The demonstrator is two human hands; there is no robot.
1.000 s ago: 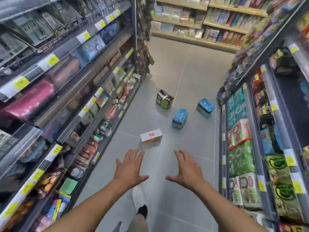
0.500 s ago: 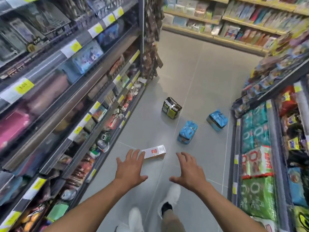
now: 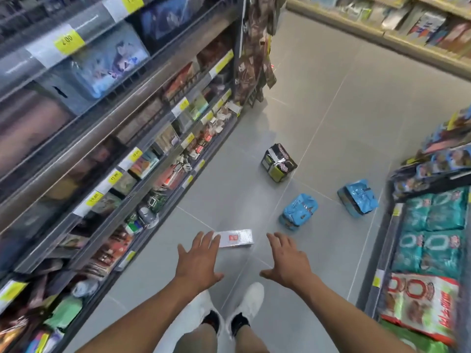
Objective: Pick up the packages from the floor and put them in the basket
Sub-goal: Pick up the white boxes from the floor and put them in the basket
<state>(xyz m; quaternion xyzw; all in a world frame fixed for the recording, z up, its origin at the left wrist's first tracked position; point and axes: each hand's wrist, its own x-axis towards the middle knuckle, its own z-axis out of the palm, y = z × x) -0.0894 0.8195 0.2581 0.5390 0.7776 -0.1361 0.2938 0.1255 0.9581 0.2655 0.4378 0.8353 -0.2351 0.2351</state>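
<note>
Just past the shoes (image 3: pixel 251 299), reaches out with left hand (image 3: pixel 197 261) and right hand (image 3: pixel 286 261), both spread wide, holding nothing. Closes on the box (image 3: pixel 237 238), flat on the floor (image 3: pixel 331 110) by the left fingertips; cannot tell whether touching. Farther off, leaves near blue pack (image 3: pixel 299 211), far blue pack (image 3: pixel 358 200), then dark pack (image 3: pixel 279 163) lying apart. Sees no basket. Judges nothing picked up, with all four to gather.

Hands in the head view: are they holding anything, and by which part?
Nothing is held. The left hand and right hand are open, fingers spread, near the white box lying on the floor.
</note>
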